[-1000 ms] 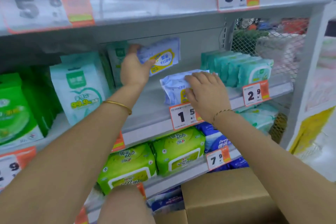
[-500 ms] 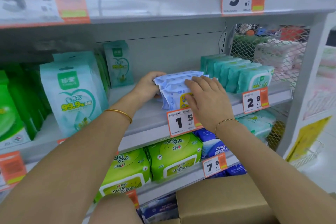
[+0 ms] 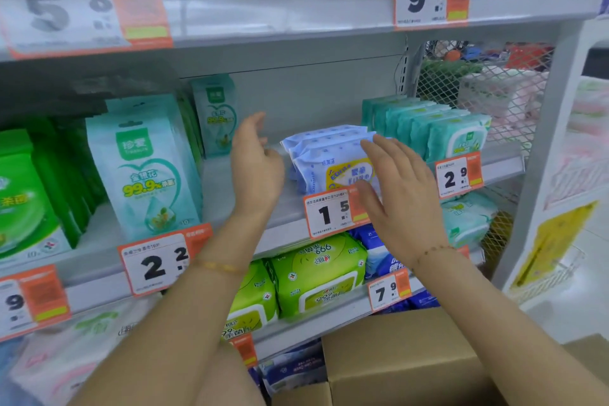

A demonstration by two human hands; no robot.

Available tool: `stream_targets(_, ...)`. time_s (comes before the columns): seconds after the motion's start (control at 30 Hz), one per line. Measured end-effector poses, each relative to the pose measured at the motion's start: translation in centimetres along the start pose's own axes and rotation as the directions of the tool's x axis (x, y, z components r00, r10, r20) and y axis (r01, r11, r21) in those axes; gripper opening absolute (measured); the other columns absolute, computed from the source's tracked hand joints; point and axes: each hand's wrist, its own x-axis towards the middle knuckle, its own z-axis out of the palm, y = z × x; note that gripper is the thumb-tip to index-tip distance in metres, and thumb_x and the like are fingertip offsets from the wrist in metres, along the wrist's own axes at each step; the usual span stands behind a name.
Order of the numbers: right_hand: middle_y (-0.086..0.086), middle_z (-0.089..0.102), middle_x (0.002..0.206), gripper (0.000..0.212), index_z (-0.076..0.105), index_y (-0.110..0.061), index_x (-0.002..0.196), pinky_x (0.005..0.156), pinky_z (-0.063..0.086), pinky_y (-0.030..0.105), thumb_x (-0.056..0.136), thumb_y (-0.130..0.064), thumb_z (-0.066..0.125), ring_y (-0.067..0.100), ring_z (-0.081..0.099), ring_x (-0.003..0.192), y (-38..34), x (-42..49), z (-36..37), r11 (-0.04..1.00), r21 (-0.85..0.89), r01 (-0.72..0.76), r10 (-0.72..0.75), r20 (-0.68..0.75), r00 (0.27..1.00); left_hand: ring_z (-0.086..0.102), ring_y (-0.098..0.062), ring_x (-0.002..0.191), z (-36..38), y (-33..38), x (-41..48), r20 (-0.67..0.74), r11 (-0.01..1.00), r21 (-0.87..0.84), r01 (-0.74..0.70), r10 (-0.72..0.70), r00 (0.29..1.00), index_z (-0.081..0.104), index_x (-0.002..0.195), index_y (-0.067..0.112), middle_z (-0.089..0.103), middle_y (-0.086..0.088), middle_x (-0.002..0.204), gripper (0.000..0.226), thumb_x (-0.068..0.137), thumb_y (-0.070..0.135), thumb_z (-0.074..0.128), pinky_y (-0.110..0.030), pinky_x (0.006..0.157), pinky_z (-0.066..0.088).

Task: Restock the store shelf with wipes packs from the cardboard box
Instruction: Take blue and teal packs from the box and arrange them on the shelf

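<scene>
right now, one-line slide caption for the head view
Left hand and right hand, both open, flank blue wipes packs standing on the shelf above the cardboard box.

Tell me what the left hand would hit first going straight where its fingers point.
Probably the grey back panel: the left hand points up and inward through the gap between the teal pack and the blue wipes packs. Depth is unclear.

- Left grip (image 3: 255, 168) is raised with the palm turned to the right, thumb uppermost, fingers loosely curved and holding nothing.
- Right grip (image 3: 402, 194) shows its back, fingers straight and spread, holding nothing.
- The two grips are near each other, not touching.
- Left forearm (image 3: 178, 313) and right forearm (image 3: 494, 306), both bare, reach forward.
</scene>
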Motion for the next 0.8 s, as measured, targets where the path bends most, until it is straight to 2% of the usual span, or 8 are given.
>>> stream_targets(0.1, 0.011, 0.057, 0.125, 0.040, 0.054, -0.008, 0.125, 0.098, 0.041, 0.042, 0.090, -0.024, 0.042, 0.029, 0.050, 0.116, 1.7, -5.2, -2.4, 0.992, 0.113, -0.064, 0.074, -0.094, 0.993, 0.056, -0.012, 0.096, -0.2, 2.4, -8.1, -0.012, 0.960, -0.168, -0.223, 0.224, 0.975, 0.049, 0.112, 0.028, 0.055, 0.005, 0.116, 0.051, 0.074, -0.005, 0.038, -0.026, 0.079, 0.045)
stream_targets(0.2, 0.009, 0.060, 0.112, 0.031, 0.059, -0.009, 0.116, 0.085, 0.042, 0.032, 0.089, -0.018, 0.047, 0.027, 0.055, 0.104, 5.9, -11.4, -3.3, 0.941, 0.119, -0.316, 0.295, 0.164, 0.941, 0.056, -0.004, 0.092, 2.3, 1.5, -16.7, 0.463, 0.970, -0.178, -0.166, 0.231, 0.856, 0.053, 0.107, 0.032, 0.053, 0.010, 0.104, 0.043, 0.081, -0.001, 0.045, -0.011, 0.070, 0.040)
stream_targets(0.23, 0.009, 0.060, 0.112, 0.027, 0.060, -0.008, 0.114, 0.083, 0.040, 0.027, 0.089, -0.014, 0.051, 0.027, 0.056, 0.103, 7.9, -13.5, -3.2, 0.873, 0.120, -0.473, 0.420, 0.309, 0.853, 0.056, -0.002, 0.091, 3.5, 0.4, -19.1, 0.622, 0.978, -0.143, -0.152, 0.208, 0.754, 0.055, 0.110, 0.028, 0.052, 0.010, 0.105, 0.040, 0.084, -0.001, 0.046, -0.010, 0.070, 0.038)
stream_targets(0.3, 0.012, 0.061, 0.117, 0.025, 0.061, -0.006, 0.115, 0.084, 0.039, 0.024, 0.091, -0.009, 0.053, 0.028, 0.057, 0.109, 12.4, -17.4, -3.4, 0.662, -0.003, -0.750, 0.646, 0.510, 0.568, 0.054, 0.000, 0.090, 6.2, -2.0, -22.5, 0.852, 0.974, -0.069, -0.214, 0.169, 0.496, 0.056, 0.118, 0.021, 0.049, 0.009, 0.112, 0.039, 0.086, 0.000, 0.047, -0.014, 0.079, 0.040)
stream_targets(0.4, 0.012, 0.062, 0.115, 0.023, 0.061, -0.007, 0.110, 0.089, 0.042, 0.032, 0.091, -0.009, 0.048, 0.031, 0.055, 0.111, 18.5, -23.2, -3.2, 0.492, -0.321, -0.809, 0.794, 0.546, 0.266, 0.050, -0.004, 0.100, 9.1, -4.5, -25.5, 0.986, 0.918, -0.038, -0.394, 0.099, 0.135, 0.050, 0.130, 0.020, 0.044, 0.002, 0.133, 0.044, 0.088, 0.004, 0.046, -0.021, 0.092, 0.039)
stream_targets(0.47, 0.013, 0.061, 0.105, 0.017, 0.058, -0.007, 0.102, 0.083, 0.046, 0.036, 0.089, -0.009, 0.048, 0.034, 0.055, 0.104, 20.3, -26.3, -2.6, 0.439, -0.485, -0.756, 0.825, 0.551, 0.126, 0.048, -0.014, 0.118, 10.1, -5.1, -26.6, 0.998, 0.852, -0.047, -0.522, 0.063, 0.013, 0.045, 0.136, 0.021, 0.039, 0.001, 0.142, 0.046, 0.092, 0.008, 0.045, -0.027, 0.097, 0.039)
stream_targets(0.67, 0.017, 0.049, 0.132, 0.034, 0.042, -0.003, 0.130, 0.097, 0.041, 0.043, 0.097, -0.011, 0.038, 0.034, 0.045, 0.123, 22.3, -34.0, 1.0, 0.332, -0.767, -0.548, 0.887, 0.452, -0.095, 0.048, -0.025, 0.122, 11.5, -6.7, -28.1, 0.998, 0.766, -0.047, -0.641, 0.012, -0.059, 0.042, 0.138, 0.018, 0.032, -0.001, 0.148, 0.045, 0.094, 0.010, 0.043, -0.041, 0.093, 0.045)
stream_targets(0.8, 0.020, 0.051, 0.127, 0.031, 0.048, 0.003, 0.124, 0.090, 0.045, 0.044, 0.097, -0.007, 0.037, 0.036, 0.049, 0.118, 22.7, -37.3, 2.9, 0.340, -0.829, -0.443, 0.925, 0.381, -0.005, 0.048, -0.029, 0.119, 12.2, -8.0, -28.8, 0.998, 0.736, -0.048, -0.675, 0.003, -0.067, 0.042, 0.135, 0.016, 0.031, -0.006, 0.148, 0.043, 0.093, 0.007, 0.041, -0.043, 0.090, 0.047)
